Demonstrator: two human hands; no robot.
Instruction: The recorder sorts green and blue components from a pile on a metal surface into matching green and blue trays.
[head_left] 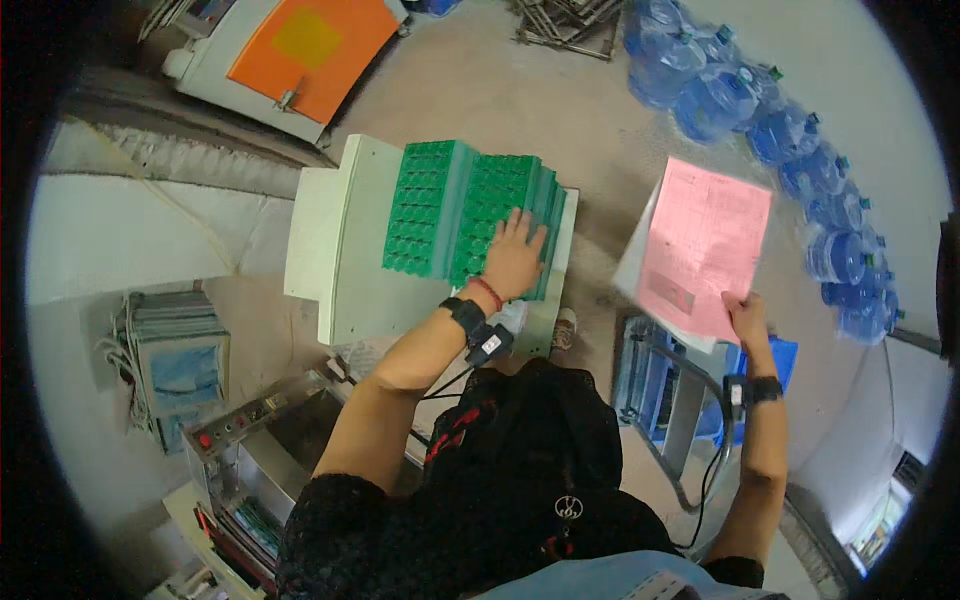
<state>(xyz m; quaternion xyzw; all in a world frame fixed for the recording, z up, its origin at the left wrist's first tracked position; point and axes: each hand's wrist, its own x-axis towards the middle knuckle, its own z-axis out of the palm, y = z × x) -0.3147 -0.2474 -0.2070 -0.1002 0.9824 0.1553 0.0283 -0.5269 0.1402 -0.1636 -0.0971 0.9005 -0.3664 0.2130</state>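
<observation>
Green panels with rows of round shapes, like circuit board sheets (425, 205), lie in overlapping stacks on a pale cream work surface (362, 280). My left hand (515, 258) rests flat on the right-hand stack of green panels (497, 190), fingers spread. Off to the right, my right hand (745, 318) pinches the lower right corner of a pink printed sheet (708, 235). White paper (636, 262) shows behind the pink sheet, held along with it above the floor. Both wrists wear black straps with small devices.
Large blue water bottles (710, 100) line the right wall. A metal-framed chair or cart (678, 420) and a blue crate (782, 372) stand below the papers. A cabinet with an orange door (318, 65) is at the far left. Nearer left sits a metal machine with a control panel (240, 420).
</observation>
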